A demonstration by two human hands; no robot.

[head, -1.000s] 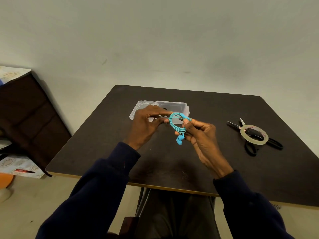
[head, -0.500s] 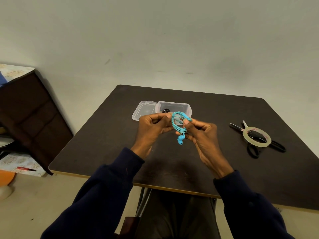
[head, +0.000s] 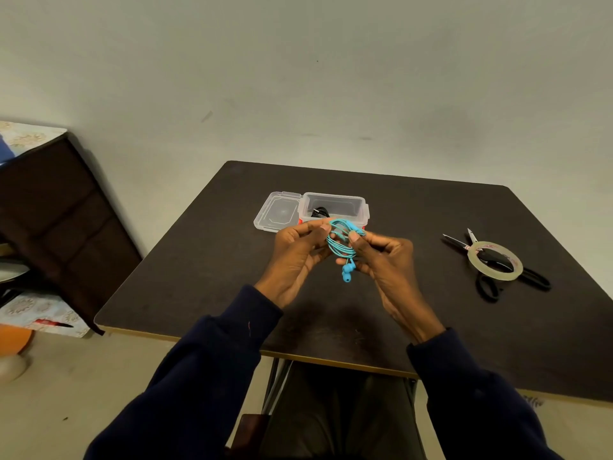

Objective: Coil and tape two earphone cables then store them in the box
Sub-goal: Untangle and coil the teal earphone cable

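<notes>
A coiled blue earphone cable [head: 341, 245] hangs between my hands above the dark table [head: 205, 260], its earbuds dangling below the coil. My left hand [head: 297, 257] pinches the coil's left side with thumb and fingers. My right hand [head: 384, 260] pinches its right side, thumb on top. Behind them stands the clear plastic box [head: 360, 207], open, with a black earphone cable [head: 320, 212] inside. Its clear lid [head: 278, 210] lies flat to the box's left.
A roll of clear tape [head: 496, 265] lies on black scissors [head: 530, 280] at the table's right. A dark cabinet [head: 59, 207] stands at the left beyond the table. The table's front edge runs just under my forearms.
My left hand closed in on the coil and now pinches it together with the right. The coil stays in about the same spot in front of the box.
</notes>
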